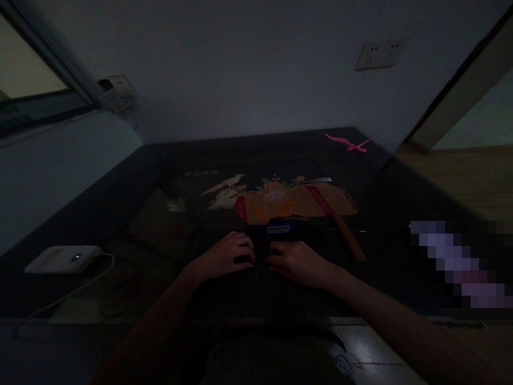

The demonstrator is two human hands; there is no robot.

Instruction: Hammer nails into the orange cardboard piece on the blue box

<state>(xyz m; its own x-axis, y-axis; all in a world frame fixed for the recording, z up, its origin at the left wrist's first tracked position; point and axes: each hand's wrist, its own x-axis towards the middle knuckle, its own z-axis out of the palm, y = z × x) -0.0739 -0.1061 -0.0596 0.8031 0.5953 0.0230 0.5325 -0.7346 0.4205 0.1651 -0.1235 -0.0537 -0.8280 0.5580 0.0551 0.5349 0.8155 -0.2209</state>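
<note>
In the dim head view, my left hand (pixel 234 254) rests low over the dark table, its fingers curled and pressed together. My right hand (pixel 294 262) faces it a short gap away, fingers also curled inward. A thin dark line, like a thread or wire, shows faintly between them; what the fingertips hold is too dark to make out. Just beyond my hands lies a small blue packet (pixel 280 227) with a white label. Behind that is a long, flat, orange-tan dotted piece (pixel 288 203) with red bands. A brown wooden stick or handle (pixel 348 236) slants from it toward my right forearm.
A white device (pixel 64 259) with a cable sits at the left on the dark table (pixel 152 160). A pink ribbon (pixel 348 143) lies at the far right corner, and a shiny metal strip (pixel 318 180) behind the dotted piece. A blurred-out patch covers the right edge.
</note>
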